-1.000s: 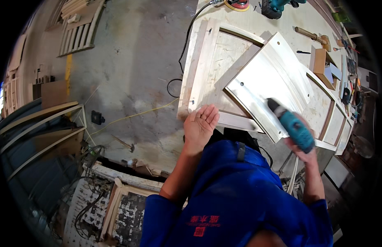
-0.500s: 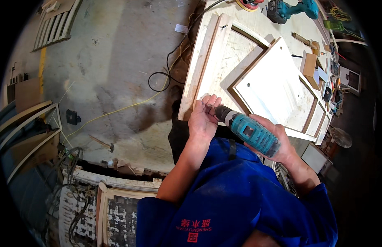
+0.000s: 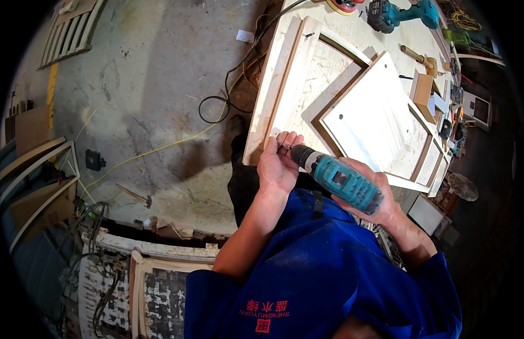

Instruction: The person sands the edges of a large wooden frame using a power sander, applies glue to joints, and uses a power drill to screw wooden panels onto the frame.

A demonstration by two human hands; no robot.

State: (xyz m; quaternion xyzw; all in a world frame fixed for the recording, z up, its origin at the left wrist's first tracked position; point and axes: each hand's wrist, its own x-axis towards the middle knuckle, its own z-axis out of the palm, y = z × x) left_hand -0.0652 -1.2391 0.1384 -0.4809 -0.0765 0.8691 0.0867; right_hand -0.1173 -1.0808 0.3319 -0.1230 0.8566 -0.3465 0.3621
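My right hand (image 3: 380, 195) is wrapped round a teal and black cordless drill (image 3: 342, 179), its chuck pointing left toward my other hand. Palm up, with fingers curled, my left hand (image 3: 280, 164) meets the chuck end. Small dark bits (image 3: 284, 146) show at its fingers, too small to name. Beyond both hands, a pale wooden frame (image 3: 298, 85) lies on the workbench. A flat white-faced wooden panel (image 3: 369, 113) with dark round holes rests at an angle across this frame.
On the bench (image 3: 352, 37) lie a second teal power tool (image 3: 400, 16), a mallet (image 3: 420, 59) and an open cardboard box (image 3: 423, 96). A black cable (image 3: 228, 85) and a yellow cord (image 3: 160, 148) run over the floor at left, near a hammer (image 3: 135, 195).
My view has shifted slightly. Both hands and the drill stay almost in place, the chuck still at my left fingers, which have curled a little.
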